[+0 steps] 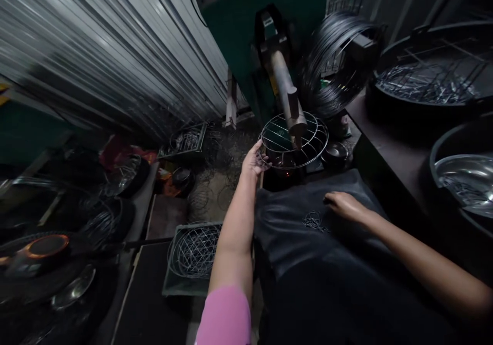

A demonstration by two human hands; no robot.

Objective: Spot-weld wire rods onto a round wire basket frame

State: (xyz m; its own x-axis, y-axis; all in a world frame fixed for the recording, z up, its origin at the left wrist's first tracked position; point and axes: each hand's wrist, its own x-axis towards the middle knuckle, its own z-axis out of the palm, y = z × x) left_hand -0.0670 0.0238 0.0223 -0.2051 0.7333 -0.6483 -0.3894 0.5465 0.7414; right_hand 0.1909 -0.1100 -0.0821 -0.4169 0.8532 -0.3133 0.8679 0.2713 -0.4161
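My left hand [254, 161] grips the left rim of a round wire grid [308, 129], held flat under the dark metal arm of a welding machine [287, 91]. A small red glow shows beneath the grid. My right hand [342, 204] rests palm down on a dark cloth [300, 242] spread over the work surface. Its fingers lie beside a small heap of short wire pieces [315, 221]; whether they pinch any wire is hidden.
A big coil of dark wire [339, 62] hangs right of the machine. Black tubs [431, 103] with wire parts stand at right. A green crate [192, 255] of finished wire grids sits on the floor at left, by corrugated metal sheeting [115, 47].
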